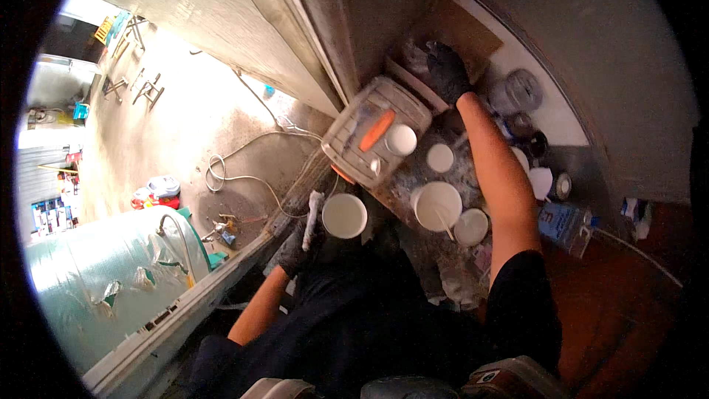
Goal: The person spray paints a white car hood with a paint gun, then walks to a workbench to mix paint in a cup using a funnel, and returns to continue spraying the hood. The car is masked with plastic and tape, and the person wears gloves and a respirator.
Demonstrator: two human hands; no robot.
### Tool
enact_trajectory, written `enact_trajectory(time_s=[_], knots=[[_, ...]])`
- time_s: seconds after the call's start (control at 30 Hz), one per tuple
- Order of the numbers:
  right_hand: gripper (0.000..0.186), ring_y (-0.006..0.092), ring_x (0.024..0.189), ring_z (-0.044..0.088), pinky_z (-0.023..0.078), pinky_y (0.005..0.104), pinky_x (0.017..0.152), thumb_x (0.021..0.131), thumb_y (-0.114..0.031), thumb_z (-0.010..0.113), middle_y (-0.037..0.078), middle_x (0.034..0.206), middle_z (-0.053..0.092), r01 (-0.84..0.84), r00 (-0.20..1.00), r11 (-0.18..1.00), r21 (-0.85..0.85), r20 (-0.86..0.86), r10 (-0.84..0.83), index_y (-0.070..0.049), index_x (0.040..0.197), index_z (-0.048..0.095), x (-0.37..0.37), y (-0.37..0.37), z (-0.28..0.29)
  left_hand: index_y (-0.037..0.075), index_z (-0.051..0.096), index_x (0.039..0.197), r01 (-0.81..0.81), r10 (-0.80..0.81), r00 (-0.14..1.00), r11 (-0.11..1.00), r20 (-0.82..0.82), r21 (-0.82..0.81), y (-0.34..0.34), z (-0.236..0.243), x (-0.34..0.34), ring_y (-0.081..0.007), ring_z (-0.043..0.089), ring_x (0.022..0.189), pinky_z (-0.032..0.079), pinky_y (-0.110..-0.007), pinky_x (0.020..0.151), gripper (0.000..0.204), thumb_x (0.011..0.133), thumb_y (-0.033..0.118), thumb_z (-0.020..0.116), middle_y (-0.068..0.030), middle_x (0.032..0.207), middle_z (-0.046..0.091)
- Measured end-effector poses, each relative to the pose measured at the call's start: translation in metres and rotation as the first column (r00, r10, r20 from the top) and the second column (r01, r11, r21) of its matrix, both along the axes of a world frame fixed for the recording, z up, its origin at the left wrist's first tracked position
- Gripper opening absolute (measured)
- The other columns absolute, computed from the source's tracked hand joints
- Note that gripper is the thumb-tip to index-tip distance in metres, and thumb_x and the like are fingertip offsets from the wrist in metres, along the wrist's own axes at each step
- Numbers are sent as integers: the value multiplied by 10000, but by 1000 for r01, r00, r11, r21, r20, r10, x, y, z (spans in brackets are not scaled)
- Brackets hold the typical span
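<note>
My left hand, in a dark glove, is low at the left. It is closed on a white stick-like tool with a rough, fuzzy upper end. A white cup, seen from above, sits right against that hand; whether the fingers also hold the cup is hard to see. My right hand, gloved too, reaches far forward over an open cardboard box with crumpled, clear-looking stuff by it. Its fingertips are dark and blurred, so their grip does not show.
A grey plastic lid bears an orange-handled tool and a white cup. Right of it stand a white tub with a stirring stick, smaller tubs and clear containers. A cable loops on the floor; a green wrapped cylinder lies left.
</note>
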State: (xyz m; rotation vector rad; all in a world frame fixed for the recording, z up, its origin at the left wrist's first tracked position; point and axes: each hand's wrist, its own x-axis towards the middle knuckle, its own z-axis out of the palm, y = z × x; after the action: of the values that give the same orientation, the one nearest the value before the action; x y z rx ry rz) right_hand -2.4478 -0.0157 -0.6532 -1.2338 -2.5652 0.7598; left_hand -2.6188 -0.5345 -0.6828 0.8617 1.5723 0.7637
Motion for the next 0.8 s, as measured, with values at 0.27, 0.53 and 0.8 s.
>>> enact_trajectory(time_s=[0.27,0.53,0.8], knots=[[394,292,1226,460,367,361,1030,955,-213,422,182,1353,462,-153,713,988,35,696,86,-76,1320,480,0,127,-172,27,322,1404,-23,39,995,984,-88,179,48,-10,-40,-265,405,1277,306,-371,1073,543,930,206,518,-173,1388,422],[419,298,1224,463,367,368,1028,943,-250,443,185,1345,470,155,761,975,-160,649,-15,-77,1323,479,-28,132,-196,33,343,1368,31,-30,993,999,-114,13,52,35,-83,-260,446,1214,352,-377,1029,525,917,202,551,-162,1327,456],[447,303,1222,465,368,375,1025,932,-288,464,188,1337,478,251,776,958,-141,620,-112,-79,1326,478,-21,130,-194,32,376,1335,97,-111,962,993,-250,-69,43,21,-111,-252,476,1167,392,-382,989,511,895,191,582,-154,1265,497]])
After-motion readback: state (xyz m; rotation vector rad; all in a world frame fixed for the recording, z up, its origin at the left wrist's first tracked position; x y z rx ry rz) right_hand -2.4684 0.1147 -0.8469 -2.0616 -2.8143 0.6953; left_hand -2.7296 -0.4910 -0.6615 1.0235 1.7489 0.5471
